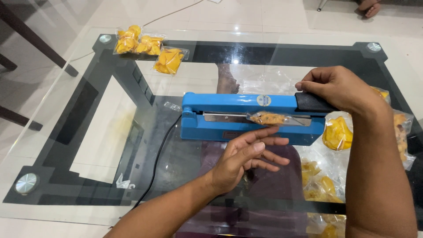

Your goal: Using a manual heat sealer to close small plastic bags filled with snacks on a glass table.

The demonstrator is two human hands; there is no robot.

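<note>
1. The small clear plastic pouch of yellow snack pieces (268,118) lay in the middle of the frame, its mouth caught between the arm and base of the blue tabletop heat sealer (246,115).
2. The person's right hand (339,88) was closed around the sealer's black handle (313,102) at centre right, pressing the arm down on the pouch.
3. The left hand (246,156) hovered open just below the pouch, fingers extended, its fingertips near the pouch's lower edge; whether they touched could not be told.
4. Done well, this step seemingly called for even pressure on the handle and a flat, unwrinkled pouch mouth lying straight across the sealing strip.
5. The sealer stood on a glass-topped table (88,132), with its black cord (158,154) trailing toward the lower left.
6. Three filled pouches (147,48) lay at upper left; more pouches (339,132) were heaped at right.
</note>
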